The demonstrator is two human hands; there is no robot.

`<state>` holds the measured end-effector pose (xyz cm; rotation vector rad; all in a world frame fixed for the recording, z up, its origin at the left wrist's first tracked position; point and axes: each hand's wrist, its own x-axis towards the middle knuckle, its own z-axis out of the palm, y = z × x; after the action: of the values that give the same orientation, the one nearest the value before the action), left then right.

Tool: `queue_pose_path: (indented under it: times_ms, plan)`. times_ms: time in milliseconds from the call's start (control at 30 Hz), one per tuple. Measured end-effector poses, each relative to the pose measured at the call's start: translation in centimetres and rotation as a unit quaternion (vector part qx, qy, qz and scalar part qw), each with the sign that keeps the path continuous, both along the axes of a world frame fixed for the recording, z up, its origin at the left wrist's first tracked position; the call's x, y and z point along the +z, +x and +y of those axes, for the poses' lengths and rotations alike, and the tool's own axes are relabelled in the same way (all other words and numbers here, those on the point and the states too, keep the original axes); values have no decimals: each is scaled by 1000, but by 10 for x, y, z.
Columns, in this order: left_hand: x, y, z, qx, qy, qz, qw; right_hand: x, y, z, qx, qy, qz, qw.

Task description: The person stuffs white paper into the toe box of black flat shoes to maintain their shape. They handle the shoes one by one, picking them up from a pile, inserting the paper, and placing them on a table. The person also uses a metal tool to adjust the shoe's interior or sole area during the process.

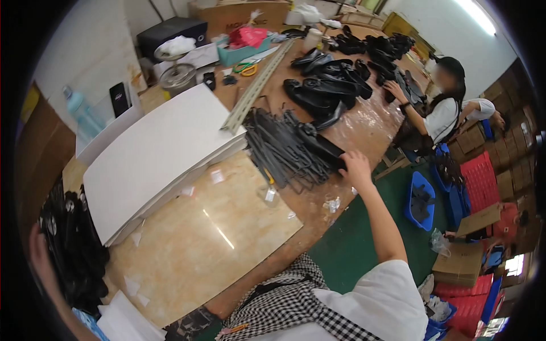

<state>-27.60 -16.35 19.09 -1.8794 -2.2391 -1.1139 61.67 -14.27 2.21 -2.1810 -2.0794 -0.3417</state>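
At the table's right edge, my right hand [357, 168] rests with its fingers on the end of a black shoe [322, 147]. That shoe lies on a bundle of thin dark grey strips [281, 149]. My left hand [39, 251] is at the far left, blurred, beside a row of black shoes [70, 238]; whether it touches them is unclear. Between the hands lie a stack of white sheets [158, 157] and a marble-patterned board [204, 238]. A slotted metal angle bar [258, 87] lies with its near end on the sheets.
More black shoes [324, 85] cover the table beyond the strips, where a co-worker [443, 102] reaches in. Green- and orange-handled scissors [246, 69], a metal canister [178, 79] and a blue bottle [81, 111] stand or lie along the back. A blue basket [420, 202] is on the floor.
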Motion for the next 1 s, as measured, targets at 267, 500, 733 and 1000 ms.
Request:
queue_pose_path:
  times_ms: [267, 500, 733, 1000]
  plan:
    - [-158, 486, 24, -345, -341, -523, 701, 66, -88, 11, 179, -127, 432, 875]
    - [-209, 529, 14, -183, -328, -752, 542, -14, 89, 137, 89, 203, -196, 955]
    - [-187, 419, -65, -104, -270, -722, 628, 33, 47, 171, 136, -197, 102, 965]
    - [-194, 409, -60, -34, -219, -749, 625, -15, -19, 288, 92, 3, 191, 977]
